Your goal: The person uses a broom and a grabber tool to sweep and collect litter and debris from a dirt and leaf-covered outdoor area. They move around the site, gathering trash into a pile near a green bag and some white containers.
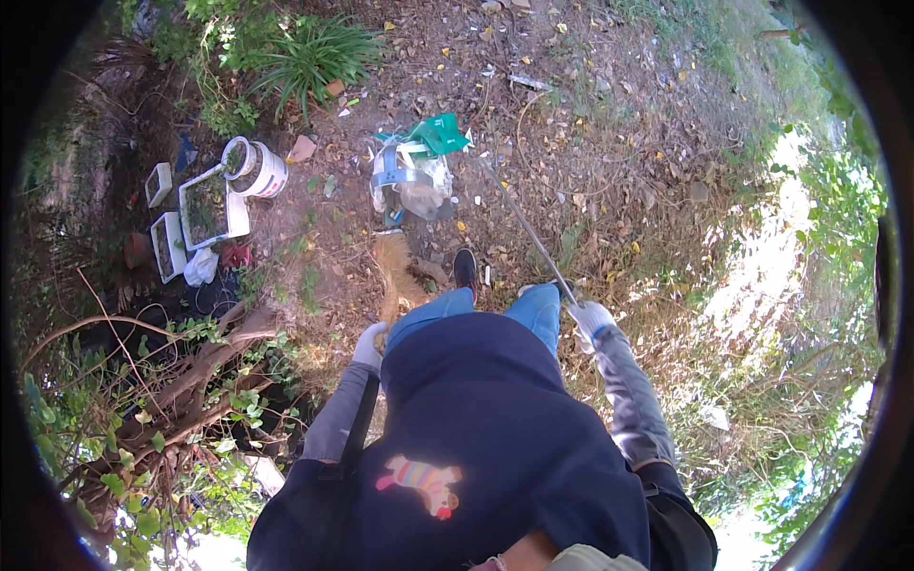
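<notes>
My right hand (591,319), in a white knit glove, grips a long thin metal rod-like tool (525,223). Its far end reaches down to the leaf-strewn ground, right of a heap of whitish plastic (428,196). Across that heap runs a grey-blue band (401,177), and a green plastic bag (441,134) lies over its far side. My left hand (368,347), also gloved, hangs beside my left thigh with its fingers partly hidden. Close to it a straw broom head (396,268) spreads over the ground; whether my hand holds this broom cannot be made out.
A white bucket (268,171), white rectangular frames (187,214) and a white plastic bag (201,268) stand at the left. Thick woody stems (207,364) with leafy vines rise at lower left. A spiky green plant (321,61) grows ahead. Dry grass (685,321) covers the right side.
</notes>
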A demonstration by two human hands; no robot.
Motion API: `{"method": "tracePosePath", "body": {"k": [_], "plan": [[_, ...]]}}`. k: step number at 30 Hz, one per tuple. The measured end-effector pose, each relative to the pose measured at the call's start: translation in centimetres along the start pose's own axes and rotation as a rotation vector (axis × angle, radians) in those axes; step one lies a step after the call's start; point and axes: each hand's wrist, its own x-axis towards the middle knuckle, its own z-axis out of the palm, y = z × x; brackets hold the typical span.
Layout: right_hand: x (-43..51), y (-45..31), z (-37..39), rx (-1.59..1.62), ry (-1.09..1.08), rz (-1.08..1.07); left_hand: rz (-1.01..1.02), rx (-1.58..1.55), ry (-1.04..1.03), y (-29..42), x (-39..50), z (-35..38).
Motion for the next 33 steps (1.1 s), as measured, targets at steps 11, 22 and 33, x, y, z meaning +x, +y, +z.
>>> {"method": "tracePosePath", "body": {"k": [11, 22, 33], "plan": [[12.8, -14.8, 3.2, 0.238, -0.142, 0.11, 0.297, 0.354, -0.099, -1.9, -3.5, -4.8], [18.9, -14.1, 7.4, -0.238, 0.06, -0.133, 0.337, 0.366, -0.051, -2.7, -3.1, -6.4], [19.1, -12.6, 11.3, -0.142, 0.072, -0.147, 0.49, 0.692, -0.09, -2.6, -2.0, -8.3]]}}
